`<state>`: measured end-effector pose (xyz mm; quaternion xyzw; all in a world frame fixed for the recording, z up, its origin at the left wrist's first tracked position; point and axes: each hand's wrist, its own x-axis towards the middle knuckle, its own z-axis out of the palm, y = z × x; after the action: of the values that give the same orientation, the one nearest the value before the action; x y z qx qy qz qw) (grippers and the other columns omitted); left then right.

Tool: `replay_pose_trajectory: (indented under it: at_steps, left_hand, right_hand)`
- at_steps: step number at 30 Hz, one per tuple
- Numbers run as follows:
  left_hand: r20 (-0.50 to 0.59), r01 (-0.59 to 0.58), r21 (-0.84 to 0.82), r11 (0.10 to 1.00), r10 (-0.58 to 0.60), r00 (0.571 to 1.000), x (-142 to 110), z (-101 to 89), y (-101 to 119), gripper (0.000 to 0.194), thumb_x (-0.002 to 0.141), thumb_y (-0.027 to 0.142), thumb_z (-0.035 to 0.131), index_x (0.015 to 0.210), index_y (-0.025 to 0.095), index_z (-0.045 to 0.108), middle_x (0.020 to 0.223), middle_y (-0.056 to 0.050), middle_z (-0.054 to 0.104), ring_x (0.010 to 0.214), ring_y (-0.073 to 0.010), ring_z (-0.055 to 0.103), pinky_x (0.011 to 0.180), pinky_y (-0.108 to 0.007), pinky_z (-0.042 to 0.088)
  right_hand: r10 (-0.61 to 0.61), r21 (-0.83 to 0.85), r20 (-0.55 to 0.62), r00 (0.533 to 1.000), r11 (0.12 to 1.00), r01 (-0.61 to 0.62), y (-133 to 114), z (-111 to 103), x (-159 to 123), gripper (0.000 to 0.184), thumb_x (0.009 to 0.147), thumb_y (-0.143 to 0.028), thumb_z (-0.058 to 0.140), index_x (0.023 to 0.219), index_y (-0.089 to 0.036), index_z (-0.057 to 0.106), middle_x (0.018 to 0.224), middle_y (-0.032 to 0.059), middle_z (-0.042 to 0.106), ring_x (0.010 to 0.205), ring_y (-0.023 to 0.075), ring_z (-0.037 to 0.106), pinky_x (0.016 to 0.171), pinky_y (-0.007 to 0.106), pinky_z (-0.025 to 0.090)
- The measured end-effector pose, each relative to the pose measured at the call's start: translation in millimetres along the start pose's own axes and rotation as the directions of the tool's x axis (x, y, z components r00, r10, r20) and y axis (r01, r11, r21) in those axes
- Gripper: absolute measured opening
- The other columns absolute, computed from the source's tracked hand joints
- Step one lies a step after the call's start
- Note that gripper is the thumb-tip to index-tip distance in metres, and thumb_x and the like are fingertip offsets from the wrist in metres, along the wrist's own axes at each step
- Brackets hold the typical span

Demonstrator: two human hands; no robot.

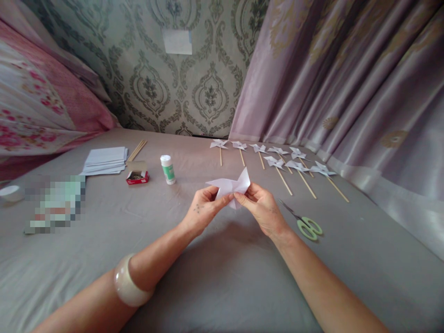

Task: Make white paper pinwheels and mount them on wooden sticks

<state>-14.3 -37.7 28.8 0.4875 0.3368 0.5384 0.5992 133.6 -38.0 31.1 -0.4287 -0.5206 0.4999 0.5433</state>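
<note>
A white paper pinwheel (231,186) is held up in the middle of the head view, its pointed blades spread and no stick visible on it. My left hand (207,206) grips its left side, the thumb pressed near the centre. From the other side my right hand (262,206) pinches it, and the two thumb tips nearly meet. Fingers behind the paper are partly hidden. Green-handled scissors (305,224) lie to the right of my right hand, their blades pointing away to the left.
Several finished pinwheels (275,163) on wooden sticks lie at the back right. A glue stick (168,170) stands upright left of centre. Beside it are a red box of small metal pieces (138,177), a paper stack (106,161), wooden sticks (138,151) and a white roll (11,194).
</note>
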Motion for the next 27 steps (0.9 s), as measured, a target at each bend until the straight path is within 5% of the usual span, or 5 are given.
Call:
replay_pose_trajectory:
  at_steps: [7, 27]
  left_hand:
    - [0.006, 0.045, 0.01, 0.999, -0.045, 0.999, 3, -2.2, -1, 0.032, 0.059, 0.042, 0.081, 0.076, 0.016, 0.074, 0.073, -0.004, 0.071, 0.066, -0.0148, 0.061, 0.065, -0.026, 0.047]
    - [0.008, 0.173, 0.039, 0.984, -0.173, 0.985, 12, -18.2, -12, 0.03, 0.056, 0.031, 0.083, 0.08, 0.015, 0.076, 0.073, -0.005, 0.073, 0.065, -0.0146, 0.062, 0.065, -0.025, 0.046]
  right_hand:
    - [0.062, 0.047, -0.029, 0.998, 0.997, -0.06, 4, 1, 1, 0.031, 0.059, -0.037, 0.079, 0.081, -0.018, 0.069, 0.081, 0.0023, 0.072, 0.072, 0.0156, 0.063, 0.071, 0.03, 0.05]
    - [0.089, -0.033, -0.029, 0.996, 0.995, -0.09, 26, 0, 7, 0.036, 0.058, -0.04, 0.078, 0.082, -0.016, 0.068, 0.082, 0.0047, 0.072, 0.076, 0.0189, 0.065, 0.072, 0.032, 0.049]
